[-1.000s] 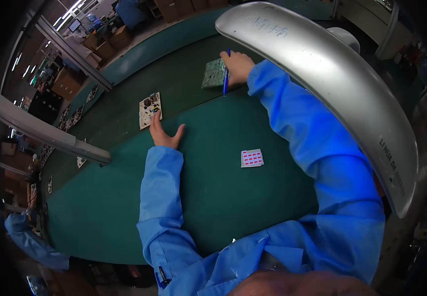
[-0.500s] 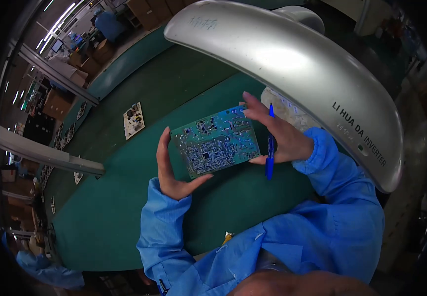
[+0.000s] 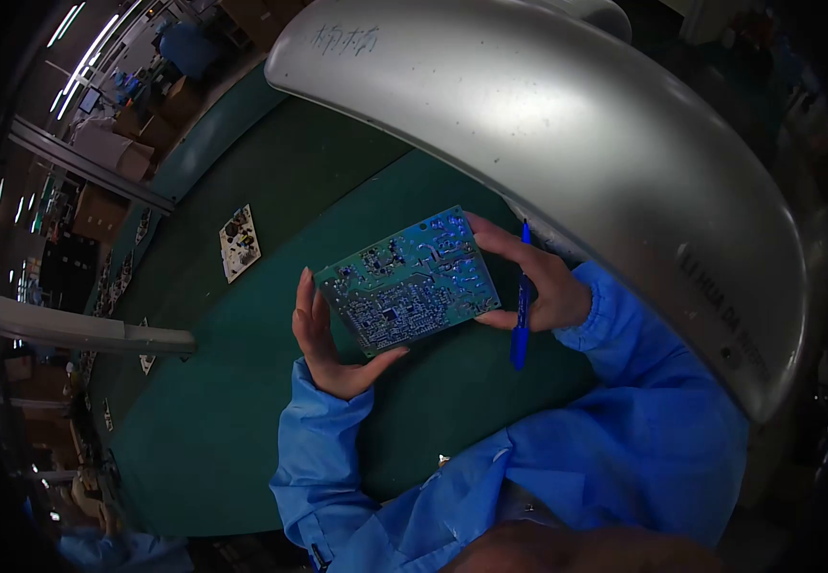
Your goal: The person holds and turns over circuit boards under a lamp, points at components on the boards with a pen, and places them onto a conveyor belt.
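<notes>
in the head view, left hand (image 3: pixel 331 346) and right hand (image 3: pixel 549 291) grip a circuit board (image 3: pixel 412 280) by its edges above the green table (image 3: pixel 227 439), the right's fingers also holding a blue pen (image 3: pixel 521 334). the step seems to be viewing the board's soldered face; any next move likely calls for steady fingers. boxes (image 3: pixel 100 212) stand across the room.

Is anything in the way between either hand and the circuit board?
Nothing visible blocks the left hand. On the right hand, a blue pen lies crosswise beside the circuit board, without blocking the fingertips at its edge.
</notes>
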The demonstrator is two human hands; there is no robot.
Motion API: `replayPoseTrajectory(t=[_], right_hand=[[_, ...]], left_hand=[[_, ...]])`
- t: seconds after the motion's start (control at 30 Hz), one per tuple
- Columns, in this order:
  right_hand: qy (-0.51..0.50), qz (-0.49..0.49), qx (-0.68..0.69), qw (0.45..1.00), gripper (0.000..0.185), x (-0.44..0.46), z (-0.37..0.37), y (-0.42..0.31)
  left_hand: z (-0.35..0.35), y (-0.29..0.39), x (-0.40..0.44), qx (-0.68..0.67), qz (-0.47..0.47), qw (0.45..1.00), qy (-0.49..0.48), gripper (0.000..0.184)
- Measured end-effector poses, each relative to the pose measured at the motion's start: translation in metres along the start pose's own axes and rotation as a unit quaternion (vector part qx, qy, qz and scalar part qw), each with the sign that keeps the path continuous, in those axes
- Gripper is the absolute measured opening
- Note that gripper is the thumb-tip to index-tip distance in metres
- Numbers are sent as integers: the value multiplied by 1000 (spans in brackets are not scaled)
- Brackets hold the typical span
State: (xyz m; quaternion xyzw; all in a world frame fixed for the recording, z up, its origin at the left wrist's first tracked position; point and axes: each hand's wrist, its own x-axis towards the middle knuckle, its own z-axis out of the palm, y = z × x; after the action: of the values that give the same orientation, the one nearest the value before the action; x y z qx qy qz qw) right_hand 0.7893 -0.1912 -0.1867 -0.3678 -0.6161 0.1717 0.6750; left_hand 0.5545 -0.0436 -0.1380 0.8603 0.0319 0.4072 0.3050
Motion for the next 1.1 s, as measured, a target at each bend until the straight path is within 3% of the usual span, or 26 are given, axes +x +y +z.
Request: replayPoseTrajectory(t=[0.2,0.27,0.6,0.7,0.77,1.1], right_hand=[[77,-50,171,981,83,8,1,0],[-102,7,-128,986,84,20,-17,-33],[-96,18,-109,989,85,19,-16,-28],[-103,15,-92,990,86,19,-19,-27],[-139,71,-223,962,83,13,-28,-25],[-102,63,-144,982,82,19,-18,-23]], left_hand=[[4,-4,-2,6,-2,1000,-2,126],[3,-3,-1,6,7,1000,-5,126],[4,-4,4,-22,-5,1000,3,123],[4,5,7,-19,-48,999,-14,120],[6,7,7,-6,-35,999,1,117],[5,4,7,54,12,998,-5,119]])
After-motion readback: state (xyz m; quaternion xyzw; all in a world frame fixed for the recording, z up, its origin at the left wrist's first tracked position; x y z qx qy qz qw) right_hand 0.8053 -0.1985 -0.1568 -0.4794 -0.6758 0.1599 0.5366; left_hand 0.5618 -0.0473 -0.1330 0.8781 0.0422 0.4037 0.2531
